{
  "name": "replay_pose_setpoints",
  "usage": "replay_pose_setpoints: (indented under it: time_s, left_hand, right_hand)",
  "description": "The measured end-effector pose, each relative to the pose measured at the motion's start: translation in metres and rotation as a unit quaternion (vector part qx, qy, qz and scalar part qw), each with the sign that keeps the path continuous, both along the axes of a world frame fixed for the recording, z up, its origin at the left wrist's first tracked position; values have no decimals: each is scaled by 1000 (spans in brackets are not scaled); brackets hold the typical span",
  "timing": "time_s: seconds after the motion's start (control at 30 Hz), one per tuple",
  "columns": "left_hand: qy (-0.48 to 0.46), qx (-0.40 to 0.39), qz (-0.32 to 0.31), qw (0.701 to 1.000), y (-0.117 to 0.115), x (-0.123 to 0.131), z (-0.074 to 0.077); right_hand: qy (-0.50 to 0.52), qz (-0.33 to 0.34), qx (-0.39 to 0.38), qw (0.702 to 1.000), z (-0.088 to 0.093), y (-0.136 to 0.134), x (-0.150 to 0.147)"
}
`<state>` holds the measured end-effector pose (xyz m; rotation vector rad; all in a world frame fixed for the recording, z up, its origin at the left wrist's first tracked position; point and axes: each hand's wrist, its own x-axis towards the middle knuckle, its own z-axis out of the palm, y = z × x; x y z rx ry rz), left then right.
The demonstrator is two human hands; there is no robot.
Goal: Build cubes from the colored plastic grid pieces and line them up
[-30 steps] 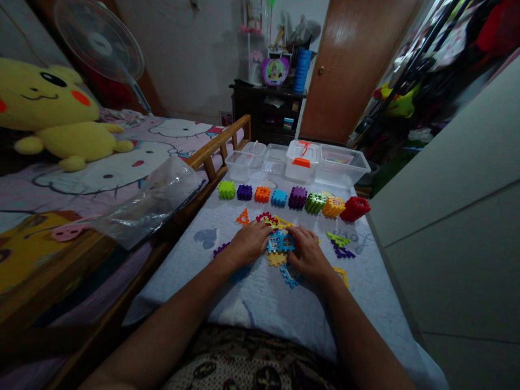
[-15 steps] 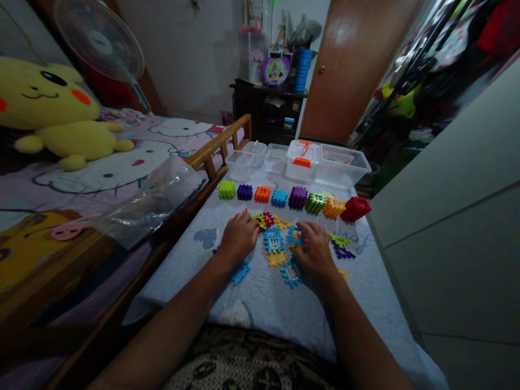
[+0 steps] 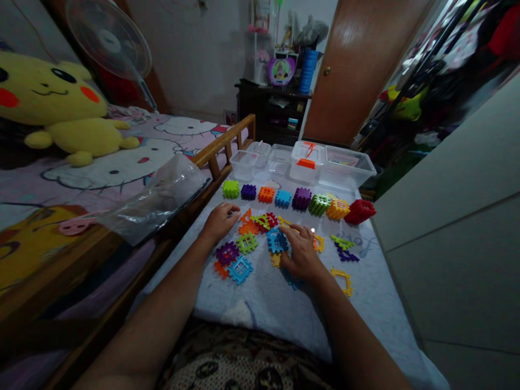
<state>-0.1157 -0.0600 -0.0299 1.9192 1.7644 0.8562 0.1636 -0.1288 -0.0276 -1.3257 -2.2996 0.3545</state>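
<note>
My right hand [image 3: 301, 250] pinches a blue toothed building tile [image 3: 277, 241] between thumb and fingers, over a yellow tile [image 3: 275, 260] mostly covered by it. My left hand [image 3: 221, 221] holds nothing, its fingers loosely apart beside orange pieces [image 3: 247, 223]. A red piece [image 3: 267, 221] lies against a lime piece between the hands. Nearer me on the left are a green window tile [image 3: 247, 243], a purple tile [image 3: 227, 253] and a blue window tile [image 3: 240, 269]. Another blue piece is partly hidden below my right hand.
Several colour-sorted tile stacks [image 3: 301, 199] form a row across the table [image 3: 268, 303], with clear plastic boxes [image 3: 345, 169] behind. A yellow frame [image 3: 342, 281] and a dark purple piece [image 3: 346, 254] lie at right. A wooden bed rail [image 3: 223, 143] borders the left side.
My left hand has moved left, away from the middle, uncovering tiles beneath it. My right hand has shifted left with the blue tile, which now lies over the middle tiles.
</note>
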Motion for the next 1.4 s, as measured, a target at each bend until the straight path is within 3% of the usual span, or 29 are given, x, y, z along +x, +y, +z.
replay_pose_setpoints:
  time_s: [0.17,0.4,0.6,1.4]
  left_hand:
    - [-56,-47,0,997,0,-2,-12]
    - [-42,-24,19,999,2,0,-13]
    - [-39,-24,21,999,1,0,-15]
    - [-51,-16,13,998,5,-3,-25]
  right_hand:
    - [-13,-1,-4,1000,6,-2,-1]
    - [-102,-5,-54,993,19,4,0]
    - [-143,37,-69,987,26,24,-4]
    - [-169,78,-56,981,32,34,-8]
